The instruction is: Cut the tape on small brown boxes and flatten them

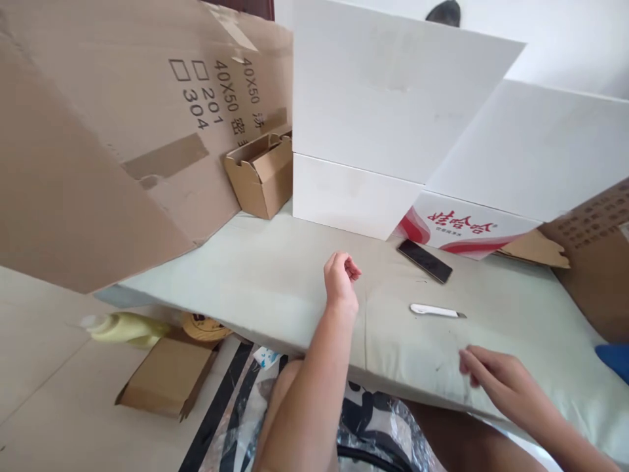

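Observation:
My left hand (341, 280) is held over the middle of the green-grey cloth surface (246, 275), its fingers curled into a loose fist with nothing showing in them. Nearer the front edge, to the right, my right hand (491, 375) has its fingers bent inward and pressed together; no object shows in it. A white utility knife (435, 311) with a short bit of blade out lies beyond my right hand, touched by neither hand. Behind the knife rests a dark smartphone (424, 260), apart from both hands.
White cardboard panels (363, 118) stand at the back, with a red-printed one (457, 226). A large brown carton (147, 131) rises at left, beside a small open box (263, 174). On the floor are another brown box (167, 377), tape (204, 326) and a yellowish bottle (128, 328).

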`<action>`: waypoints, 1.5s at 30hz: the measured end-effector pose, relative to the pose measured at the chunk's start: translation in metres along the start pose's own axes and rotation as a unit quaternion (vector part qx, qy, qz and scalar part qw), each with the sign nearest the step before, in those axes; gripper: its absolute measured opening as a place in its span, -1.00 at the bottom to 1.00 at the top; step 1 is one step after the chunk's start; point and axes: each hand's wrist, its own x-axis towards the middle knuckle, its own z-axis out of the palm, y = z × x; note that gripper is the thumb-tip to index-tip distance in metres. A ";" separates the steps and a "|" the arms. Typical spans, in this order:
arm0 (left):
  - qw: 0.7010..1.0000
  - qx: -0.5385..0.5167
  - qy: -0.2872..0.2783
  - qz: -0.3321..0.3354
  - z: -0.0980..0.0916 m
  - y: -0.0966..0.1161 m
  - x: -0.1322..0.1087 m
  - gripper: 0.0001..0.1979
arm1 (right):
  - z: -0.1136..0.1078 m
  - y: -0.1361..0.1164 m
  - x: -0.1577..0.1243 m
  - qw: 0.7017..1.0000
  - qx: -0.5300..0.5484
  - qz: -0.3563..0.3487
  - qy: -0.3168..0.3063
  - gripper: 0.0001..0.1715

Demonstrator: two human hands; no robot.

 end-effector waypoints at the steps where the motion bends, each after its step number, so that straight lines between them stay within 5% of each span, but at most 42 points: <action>1: 1.000 -0.022 0.013 0.006 -0.003 0.005 0.000 -0.86 | -0.004 -0.025 0.017 0.998 -0.019 -0.019 0.051 -0.34; 7: 0.992 -0.112 0.058 0.017 -0.021 0.035 0.006 -0.86 | 0.023 -0.169 0.141 0.972 0.030 -0.230 0.037 -0.78; 13: 0.982 -0.154 0.101 0.049 -0.030 0.052 0.017 -0.82 | 0.067 -0.322 0.244 0.933 -0.020 -0.359 0.018 -0.68; 17: 0.976 -0.177 0.118 0.046 -0.033 0.057 0.025 -0.80 | 0.082 -0.409 0.280 0.911 -0.101 -0.399 0.028 -0.60; 21: 0.972 -0.190 0.129 0.040 -0.035 0.061 0.030 -0.78 | 0.091 -0.442 0.286 0.913 -0.224 -0.342 -0.004 -0.59; 25: 0.973 -0.153 0.125 0.118 -0.042 0.068 0.025 -0.80 | 0.091 -0.406 0.271 0.913 -0.239 -0.331 0.006 -0.57; 29: 0.943 -0.117 0.152 0.272 -0.056 0.088 0.009 -0.84 | 0.072 -0.323 0.234 0.908 -0.186 -0.374 0.027 -0.51; 35: 0.865 -0.113 0.211 0.441 -0.069 0.116 -0.007 -0.82 | 0.027 -0.200 0.141 0.875 -0.091 -0.454 0.138 -0.78; 40: 0.893 -0.018 0.173 0.415 -0.060 0.103 -0.005 -0.83 | 0.005 -0.128 0.061 0.855 -0.139 -0.462 0.192 -0.79; 45: 0.907 0.201 0.040 0.367 -0.036 0.073 -0.005 -0.88 | -0.006 -0.087 0.009 0.861 -0.103 -0.460 0.194 -0.69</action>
